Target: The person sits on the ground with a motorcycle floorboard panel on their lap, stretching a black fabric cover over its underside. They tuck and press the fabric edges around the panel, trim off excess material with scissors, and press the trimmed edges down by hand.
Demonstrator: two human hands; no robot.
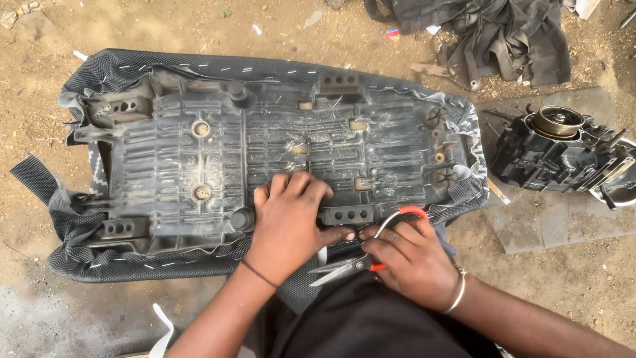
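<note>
An upside-down motorcycle seat base [265, 146] of ribbed black plastic lies on the dirt, with a dotted grey-black cover [165, 262] stapled around its rim. My left hand [288, 222] presses flat on the near edge of the base, fingers spread, thumb pointing right. My right hand [411, 262] grips orange-handled scissors [361, 260], blades pointing left toward the cover's near edge beside my left thumb. A thin band is on my left wrist, a metal bangle on my right.
A black engine part [556, 149] sits on a grey slab [563, 219] at the right. Dark cloth and straps [490, 33] lie heaped at the top right. Sandy ground surrounds the seat. A white strip [162, 331] lies near my left forearm.
</note>
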